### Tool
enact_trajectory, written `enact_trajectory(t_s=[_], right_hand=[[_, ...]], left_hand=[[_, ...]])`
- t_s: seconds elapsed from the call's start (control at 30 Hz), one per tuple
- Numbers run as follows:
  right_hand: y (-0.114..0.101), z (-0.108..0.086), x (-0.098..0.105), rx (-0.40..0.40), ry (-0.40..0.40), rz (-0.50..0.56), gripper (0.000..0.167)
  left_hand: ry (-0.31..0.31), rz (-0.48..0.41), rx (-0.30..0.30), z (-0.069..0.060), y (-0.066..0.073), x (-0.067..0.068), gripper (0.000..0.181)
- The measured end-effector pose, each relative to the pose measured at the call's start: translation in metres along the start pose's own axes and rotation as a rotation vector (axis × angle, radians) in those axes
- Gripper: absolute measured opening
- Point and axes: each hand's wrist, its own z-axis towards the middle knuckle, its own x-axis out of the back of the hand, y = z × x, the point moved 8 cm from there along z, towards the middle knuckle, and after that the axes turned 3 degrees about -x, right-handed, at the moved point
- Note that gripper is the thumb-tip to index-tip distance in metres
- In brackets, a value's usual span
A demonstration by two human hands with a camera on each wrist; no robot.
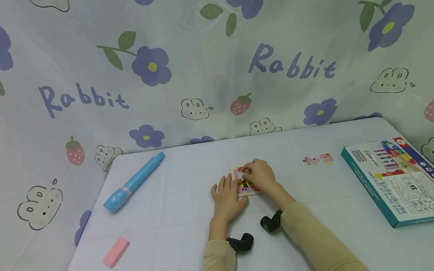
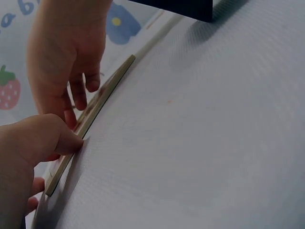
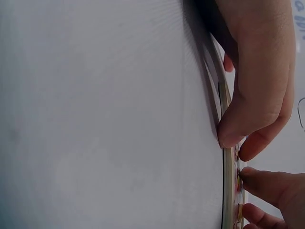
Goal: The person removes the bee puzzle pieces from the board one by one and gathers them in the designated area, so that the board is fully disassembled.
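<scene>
Small square pink jigsaw puzzle (image 1: 247, 188) with a black-and-yellow figure and a pale border, flat on a white cloth-covered table (image 1: 167, 261), seen from my head. My left hand (image 1: 227, 202) lies along its left side, fingers spread and fairly straight; my right hand (image 1: 262, 176) bends over its upper right, fingertips down on the picture. The part showing between my hands looks filled in, so I judge much of it done. Left over are a few small pink loose pieces (image 1: 326, 158) to the right, before a flat teal-edged printed cardboard box (image 1: 408, 181).

From my left wrist, the puzzle is a thin slanting strip. My left thumb touches its near edge; my right fingers curve down to its face.

From my right wrist, my right thumb and forefinger meet the puzzle near its edge, opposite my left fingertips. I cannot tell whether they pinch a piece, nor whether gaps remain beneath my hands.
</scene>
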Motion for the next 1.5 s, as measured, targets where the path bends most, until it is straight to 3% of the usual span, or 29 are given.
enact_trajectory(t_s=[0.13,0.37,0.5,0.7,0.77,0.9,1.0,1.1,1.3,1.5], right_hand=[[0.0,0.002,-0.004,0.001,-0.017,-0.047,0.019],[0.0,0.004,-0.006,-0.011,-0.032,-0.019,0.02],[-0.002,0.004,-0.005,-0.018,-0.016,-0.003,0.023],[-0.005,0.004,0.0,0.005,0.027,0.05,0.015],[-0.005,0.005,-0.001,0.0,0.028,0.065,0.021],[-0.005,0.006,-0.006,0.004,0.002,-0.016,0.042],[-0.005,0.007,-0.01,0.013,-0.013,-0.079,0.044],[-0.004,0.007,-0.01,0.005,0.002,-0.039,0.038],[-0.004,0.005,-0.005,-0.017,0.027,0.163,0.021],[0.0,0.003,0.0,-0.042,0.039,0.288,0.02]], left_hand=[[-0.003,-0.007,0.003,0.0,0.0,-0.001,0.044],[-0.005,-0.013,0.003,0.0,0.0,-0.001,0.042],[0.0,-0.011,-0.003,0.0,0.0,-0.001,0.041],[0.005,-0.012,-0.007,0.001,0.0,0.0,0.041],[0.005,-0.011,-0.006,0.001,0.0,0.001,0.04],[0.002,-0.005,-0.006,0.001,0.0,0.0,0.04],[0.0,0.0,-0.008,0.001,0.0,0.0,0.04],[-0.001,0.001,-0.009,0.001,0.0,-0.001,0.04],[0.003,0.001,-0.006,0.001,0.0,0.0,0.042],[0.006,0.001,-0.006,0.0,0.0,0.0,0.042]])
